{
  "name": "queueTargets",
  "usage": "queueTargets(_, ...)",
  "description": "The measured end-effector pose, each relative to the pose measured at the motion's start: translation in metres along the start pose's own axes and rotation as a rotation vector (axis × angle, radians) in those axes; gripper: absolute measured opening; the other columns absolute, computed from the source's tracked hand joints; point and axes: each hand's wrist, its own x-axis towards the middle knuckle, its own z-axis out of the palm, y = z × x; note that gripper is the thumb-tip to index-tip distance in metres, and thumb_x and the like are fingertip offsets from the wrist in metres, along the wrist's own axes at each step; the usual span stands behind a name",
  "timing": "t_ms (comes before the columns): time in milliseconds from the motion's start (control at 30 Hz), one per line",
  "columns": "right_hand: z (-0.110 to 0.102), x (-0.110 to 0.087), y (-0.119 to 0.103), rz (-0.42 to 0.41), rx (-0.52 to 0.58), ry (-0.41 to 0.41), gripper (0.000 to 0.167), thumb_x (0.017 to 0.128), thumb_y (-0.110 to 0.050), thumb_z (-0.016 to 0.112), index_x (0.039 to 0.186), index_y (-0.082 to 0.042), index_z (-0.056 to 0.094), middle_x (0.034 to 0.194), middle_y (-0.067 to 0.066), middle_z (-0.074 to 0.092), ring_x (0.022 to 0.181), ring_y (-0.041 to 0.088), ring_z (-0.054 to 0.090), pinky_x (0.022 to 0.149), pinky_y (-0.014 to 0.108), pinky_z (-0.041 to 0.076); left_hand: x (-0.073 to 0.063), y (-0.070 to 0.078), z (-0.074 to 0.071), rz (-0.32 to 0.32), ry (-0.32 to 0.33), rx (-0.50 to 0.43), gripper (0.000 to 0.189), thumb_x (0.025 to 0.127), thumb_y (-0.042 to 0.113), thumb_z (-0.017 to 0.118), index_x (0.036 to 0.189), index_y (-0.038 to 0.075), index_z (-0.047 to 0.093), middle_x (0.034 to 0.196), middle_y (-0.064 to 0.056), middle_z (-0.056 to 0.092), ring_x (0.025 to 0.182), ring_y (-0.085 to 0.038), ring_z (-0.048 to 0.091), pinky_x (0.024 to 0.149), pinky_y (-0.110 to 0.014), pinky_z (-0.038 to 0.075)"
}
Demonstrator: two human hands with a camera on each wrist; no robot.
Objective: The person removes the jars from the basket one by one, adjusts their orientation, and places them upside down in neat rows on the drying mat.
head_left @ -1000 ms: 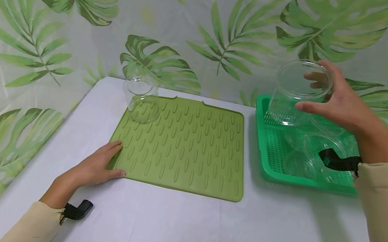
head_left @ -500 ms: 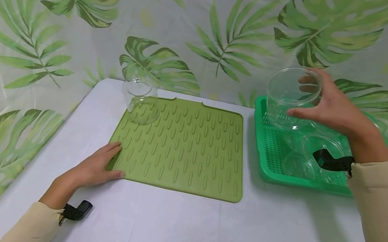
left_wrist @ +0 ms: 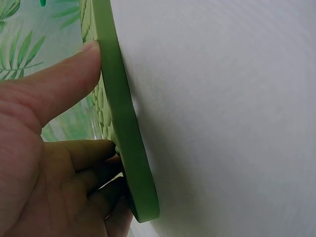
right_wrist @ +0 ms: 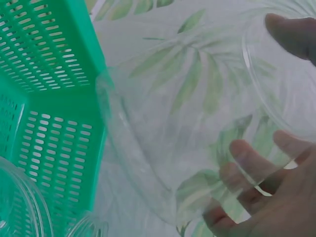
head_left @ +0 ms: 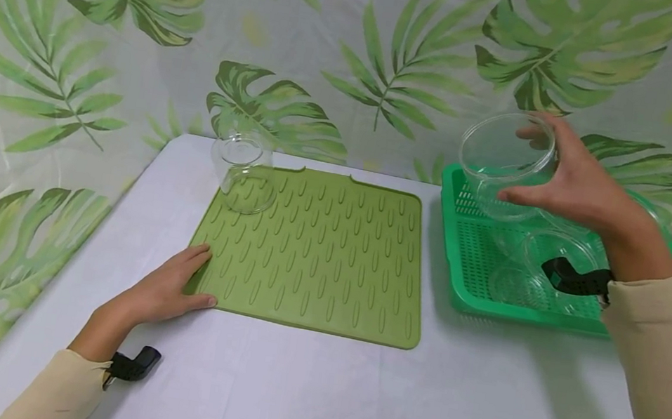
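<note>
My right hand (head_left: 576, 177) grips a clear, round, wide-mouthed plastic container (head_left: 494, 195) by its side, thumb on the near side and fingers round the far side. The container is tilted, mouth up, over the back left of a green basket (head_left: 458, 300). In the right wrist view the container (right_wrist: 153, 143) shows beside the basket wall. My left hand (head_left: 166, 286) rests at the front left corner of a green ridged mat (head_left: 317, 256), thumb and fingertips on its edges. A similar clear container (head_left: 249, 187) stands upside down at the mat's back left corner.
Several more clear containers (head_left: 562, 257) lie in the basket. The mat and basket sit on a white-covered table (head_left: 311, 397). A leaf-patterned cloth (head_left: 408, 49) hangs right behind them.
My right hand has shifted a little left with the container, then tipped it slightly. My left hand stays in place on the mat.
</note>
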Motion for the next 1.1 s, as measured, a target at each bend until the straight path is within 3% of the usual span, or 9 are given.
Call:
queueTargets(133, 0.001, 0.001, -0.001, -0.024, -0.013, 0.038, 0.108, 0.079, -0.014, 0.083, 0.159, -0.028, 0.012, 0.156, 0.020, 0.032, 0.141, 0.043, 0.025, 0.102, 0.070, 0.024, 0.000, 0.000, 0.001, -0.008, -0.005, -0.005, 0.083, 0.090, 0.029, 0.072, 0.149, -0.012, 0.031, 0.159, -0.029, 0.023, 0.146, -0.051, 0.022, 0.116, -0.065, 0.026)
queueTargets(300, 0.002, 0.002, -0.002, 0.013, -0.017, 0.045, 0.111, 0.082, -0.019, 0.082, 0.160, -0.031, 0.003, 0.161, 0.018, 0.025, 0.148, 0.046, 0.021, 0.105, 0.072, 0.025, 0.000, -0.001, 0.002, -0.010, -0.003, 0.000, 0.083, 0.090, 0.030, 0.072, 0.149, -0.011, 0.031, 0.159, -0.029, 0.024, 0.146, -0.051, 0.022, 0.116, -0.065, 0.027)
queueTargets(600, 0.012, 0.004, -0.011, 0.052, -0.167, 0.084, 0.113, 0.081, -0.032, 0.082, 0.160, -0.011, 0.004, 0.163, 0.024, 0.019, 0.145, 0.052, 0.022, 0.104, 0.073, 0.027, -0.001, 0.000, 0.003, -0.006, -0.002, -0.003, 0.082, 0.090, 0.029, 0.072, 0.149, -0.012, 0.031, 0.159, -0.030, 0.024, 0.146, -0.052, 0.022, 0.116, -0.066, 0.027)
queueTargets(833, 0.014, 0.005, -0.016, -0.011, -0.183, 0.085, 0.108, 0.081, -0.028, 0.081, 0.159, -0.010, 0.009, 0.156, 0.025, 0.029, 0.142, 0.052, 0.021, 0.101, 0.071, 0.026, -0.001, -0.002, 0.004, -0.004, 0.006, 0.007, 0.082, 0.090, 0.029, 0.071, 0.149, -0.012, 0.031, 0.159, -0.030, 0.024, 0.146, -0.052, 0.022, 0.116, -0.066, 0.027)
queueTargets(1100, 0.014, 0.003, -0.014, -0.037, -0.154, 0.054, 0.108, 0.082, -0.019, 0.080, 0.159, -0.010, 0.005, 0.160, 0.023, 0.019, 0.148, 0.048, 0.014, 0.107, 0.073, 0.022, -0.001, -0.001, 0.004, -0.003, 0.005, 0.007, 0.082, 0.090, 0.028, 0.072, 0.149, -0.012, 0.031, 0.159, -0.030, 0.024, 0.146, -0.052, 0.022, 0.116, -0.066, 0.027)
